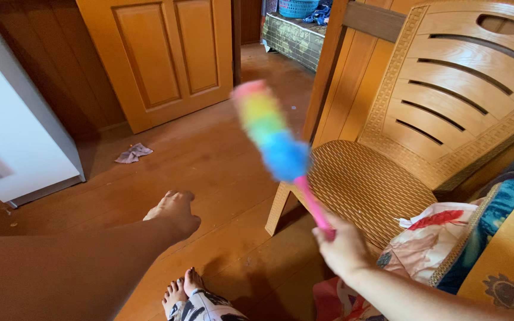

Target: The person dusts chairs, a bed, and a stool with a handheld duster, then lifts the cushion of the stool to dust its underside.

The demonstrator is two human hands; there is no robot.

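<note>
I am gripping the pink handle of a rainbow duster [272,134] in my right hand [343,246], its fluffy head raised beside the wicker chair [364,184]. My left hand [175,213] is reaching out loosely curled, holding nothing. I judge dusting the chair seat needs a lower sweep.

The duster [269,131] runs pink, yellow, green and blue on a pink handle; the chair [400,148] is tan woven-patterned plastic; the floor [209,166] is reddish-brown wood.

Fluffy soft-fibred duster [269,128] on a glossy plastic handle; woven-textured plastic chair [388,172]; smooth wooden floor [209,160].
</note>
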